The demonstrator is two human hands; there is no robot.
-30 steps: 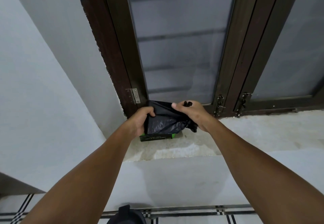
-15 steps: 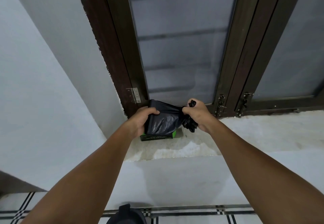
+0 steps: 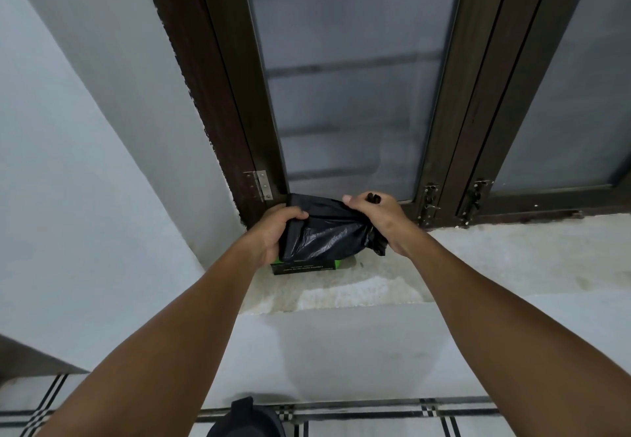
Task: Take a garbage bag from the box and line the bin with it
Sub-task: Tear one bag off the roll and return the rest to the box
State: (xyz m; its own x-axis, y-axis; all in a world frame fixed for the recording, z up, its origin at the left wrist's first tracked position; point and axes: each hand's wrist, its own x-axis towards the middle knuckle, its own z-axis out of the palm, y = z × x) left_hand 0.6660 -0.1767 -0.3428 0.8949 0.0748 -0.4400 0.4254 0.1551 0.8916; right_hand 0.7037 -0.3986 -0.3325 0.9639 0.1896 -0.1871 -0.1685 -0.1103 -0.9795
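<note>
1. Left hand (image 3: 273, 231) is gripping the left end of the black garbage bag (image 3: 324, 231), thumb curled over the top of the plastic, fingers hidden under it.
2. Right hand (image 3: 379, 218) is clenching the right end of the bag in a closed fist; a bunched bit of black plastic is sticking out above the knuckles and another below the wrist.
3. Bag is being held crumpled and partly stretched between both hands, just above the box (image 3: 307, 267).
4. Box is sitting on the concrete sill (image 3: 495, 259), dark with green edges and a line of small text on its front face; text too small to read. Bag is covering the box top, so I cannot tell whether it is touching the box or still coming out of it.
5. Window frame (image 3: 239, 95), dark brown, is standing behind the hands with frosted panes.
6. Dark object (image 3: 246, 419) is showing at the bottom edge on the tiled floor (image 3: 375, 423); cannot tell what it is.
</note>
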